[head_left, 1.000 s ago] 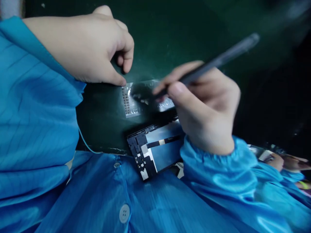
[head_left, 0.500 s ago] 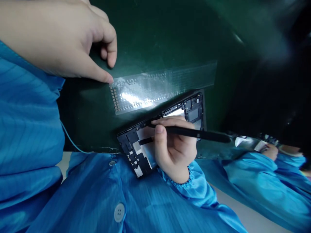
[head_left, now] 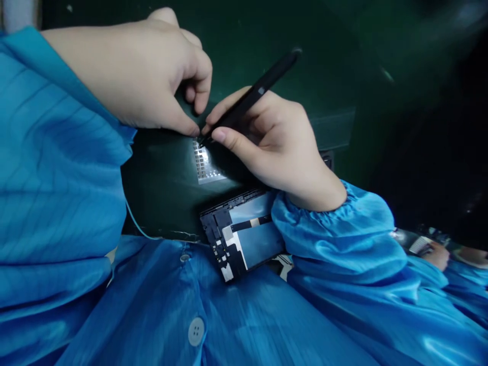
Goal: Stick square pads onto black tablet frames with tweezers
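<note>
The clear strip of tiny dark squares lies flat on the dark green counter, a little way in from its near edge, and most of its length is hidden under the person's right hand; only the left end with its rows of squares shows plainly, with a faint stretch showing past the knuckles farther right. The left hand comes in from a blue sleeve with its fingers curled loosely, gripping nothing, and the thumb tip presses down at the strip's upper left corner. The right hand's fingers are closed narrow around a slim black tool, held like a pen between thumb and forefinger, its upper end slanting up and to the right. The tool's tip touches the strip's top left corner, just beside the left thumb. Nearer the person, an opened device frame lies tilted at the counter's edge, partly covered by the right sleeve, and its dark inner parts and a pale blue panel are showing. A thin blue cord runs along the left sleeve down to the edge. Low on the far right, a co-worker's hand in the same blue shows small and blurred.
</note>
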Motion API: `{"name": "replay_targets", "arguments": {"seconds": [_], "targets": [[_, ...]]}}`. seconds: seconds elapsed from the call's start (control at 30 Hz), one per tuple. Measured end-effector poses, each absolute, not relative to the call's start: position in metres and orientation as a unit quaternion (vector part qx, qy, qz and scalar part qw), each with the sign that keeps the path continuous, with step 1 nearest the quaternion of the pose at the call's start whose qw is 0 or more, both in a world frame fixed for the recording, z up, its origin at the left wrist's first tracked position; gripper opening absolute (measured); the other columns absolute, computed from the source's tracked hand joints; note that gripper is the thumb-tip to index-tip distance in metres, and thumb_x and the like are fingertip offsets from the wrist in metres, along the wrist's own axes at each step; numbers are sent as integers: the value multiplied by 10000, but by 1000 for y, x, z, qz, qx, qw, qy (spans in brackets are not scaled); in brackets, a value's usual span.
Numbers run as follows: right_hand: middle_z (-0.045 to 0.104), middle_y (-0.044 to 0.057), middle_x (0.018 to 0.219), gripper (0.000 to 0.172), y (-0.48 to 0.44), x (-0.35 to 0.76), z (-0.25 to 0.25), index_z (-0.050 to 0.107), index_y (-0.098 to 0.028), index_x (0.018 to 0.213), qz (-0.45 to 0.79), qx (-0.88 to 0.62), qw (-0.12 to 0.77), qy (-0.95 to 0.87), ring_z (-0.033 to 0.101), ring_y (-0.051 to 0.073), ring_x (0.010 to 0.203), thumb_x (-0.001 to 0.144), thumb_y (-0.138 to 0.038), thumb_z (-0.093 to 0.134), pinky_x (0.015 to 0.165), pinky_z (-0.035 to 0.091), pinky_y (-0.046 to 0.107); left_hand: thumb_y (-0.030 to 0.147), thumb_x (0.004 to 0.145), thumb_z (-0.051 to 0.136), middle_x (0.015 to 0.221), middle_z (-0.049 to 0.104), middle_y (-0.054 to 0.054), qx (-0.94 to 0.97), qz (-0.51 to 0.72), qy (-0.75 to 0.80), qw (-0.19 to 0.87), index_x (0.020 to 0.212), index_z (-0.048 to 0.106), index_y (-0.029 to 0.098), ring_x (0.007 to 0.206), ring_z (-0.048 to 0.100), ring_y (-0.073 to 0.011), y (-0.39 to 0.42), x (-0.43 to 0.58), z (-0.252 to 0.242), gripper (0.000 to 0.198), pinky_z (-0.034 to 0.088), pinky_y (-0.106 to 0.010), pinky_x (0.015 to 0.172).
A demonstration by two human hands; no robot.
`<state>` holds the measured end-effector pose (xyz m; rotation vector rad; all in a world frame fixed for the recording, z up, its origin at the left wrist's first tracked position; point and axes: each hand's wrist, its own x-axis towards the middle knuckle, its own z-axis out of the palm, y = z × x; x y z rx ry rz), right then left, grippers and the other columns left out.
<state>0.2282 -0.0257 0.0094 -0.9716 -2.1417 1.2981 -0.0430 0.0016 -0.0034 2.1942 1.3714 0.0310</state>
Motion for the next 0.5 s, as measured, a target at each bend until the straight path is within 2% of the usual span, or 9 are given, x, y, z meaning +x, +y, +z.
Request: {"name": "replay_targets", "arguments": {"seconds": [0.1,0.17,0.27,0.37,0.43,0.5], "targets": [[823,53,1156,388,-28,228,9,736,-257,1132,467,-352,229,-778,806,223,1048,1027,-629,706,1006,673,380,927,869,274,1569,499,89,799,13,522,298,1569,500,311,1725,14,-457,-1,-59,-15,959,177,-575,1450],[823,39,1174,337,-24,228,10,746,-270,1087,462,-343,219,-788,800,210,1063,1031,-601,717,1027,665,363,943,859,265,1567,497,89,793,11,526,307,1564,504,310,1725,11,-455,-2,-60,-15,977,180,-564,1447],[832,13,1095,306,-17,232,11,748,-276,1028,506,-320,213,-772,799,176,998,989,-577,792,954,673,306,1012,790,224,1426,579,64,806,2,517,290,1411,637,271,1691,193,-411,-1,-43,-2,1051,267,-527,1409],[824,7,983,231,-28,250,17,742,-258,1013,544,-374,299,-689,774,160,820,997,-476,815,782,668,307,1128,606,130,1163,629,4,824,2,506,256,1094,746,216,1528,456,-378,0,-19,11,1203,427,-520,1268],[796,8,904,100,-49,270,19,758,-256,972,474,-455,405,-636,713,150,711,1018,-343,781,692,621,311,1152,549,105,1055,623,-19,833,20,500,238,971,746,195,1436,546,-366,3,-12,13,1228,470,-522,1184],[756,6,839,69,-74,290,17,774,-264,940,366,-523,496,-589,665,143,660,1007,-270,762,639,573,305,1140,583,159,1019,624,-19,842,32,490,224,954,747,189,1389,584,-358,7,-14,7,1178,469,-533,1154]]}}
